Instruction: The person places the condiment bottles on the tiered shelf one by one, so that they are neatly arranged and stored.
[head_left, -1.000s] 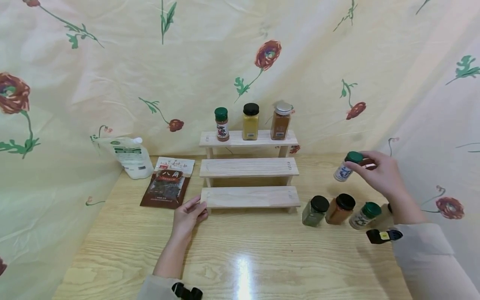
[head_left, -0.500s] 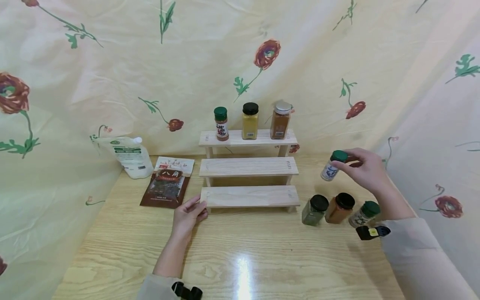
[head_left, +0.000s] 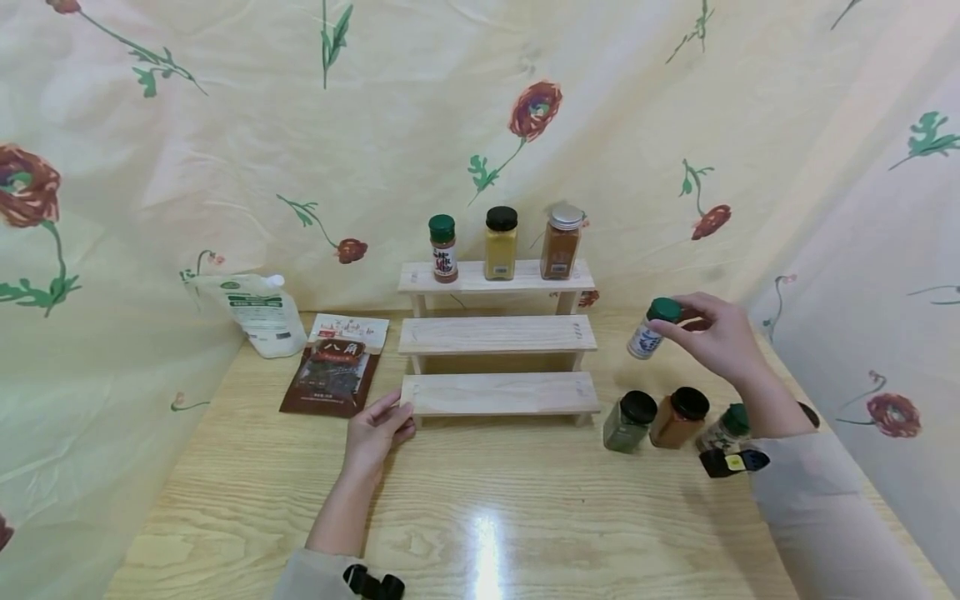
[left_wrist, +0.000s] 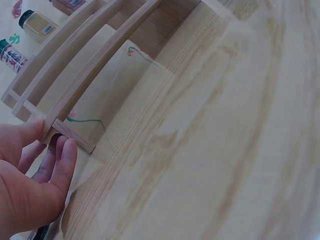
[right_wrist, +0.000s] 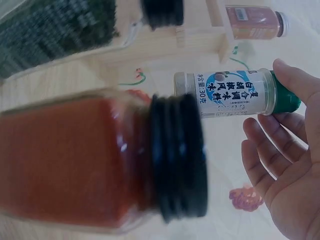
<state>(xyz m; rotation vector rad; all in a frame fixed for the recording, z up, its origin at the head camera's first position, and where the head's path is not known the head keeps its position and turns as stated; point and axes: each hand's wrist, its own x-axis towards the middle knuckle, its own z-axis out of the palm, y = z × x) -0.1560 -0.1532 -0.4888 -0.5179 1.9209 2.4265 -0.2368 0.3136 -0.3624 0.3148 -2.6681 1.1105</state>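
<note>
My right hand pinches a small spice shaker by its green cap, to the right of the wooden three-step rack. In the right wrist view this shaker has a white and blue label and hangs with thumb and fingertips at the cap. My left hand holds the front left corner of the rack's lowest step. The left wrist view has the thumb on the board's end and the fingers curled beside its leg. On the top step stand a green-capped shaker, a black-capped yellow jar and a silver-capped orange-brown jar.
In front of my right hand are a black-capped green jar, a black-capped reddish jar and a green-capped shaker, partly behind the wrist. To the rack's left lie a brown packet and a white spouted pouch.
My right hand has moved left with the spice shaker, toward the rack. My left hand stays at the rack's corner, and the rack has not moved.
</note>
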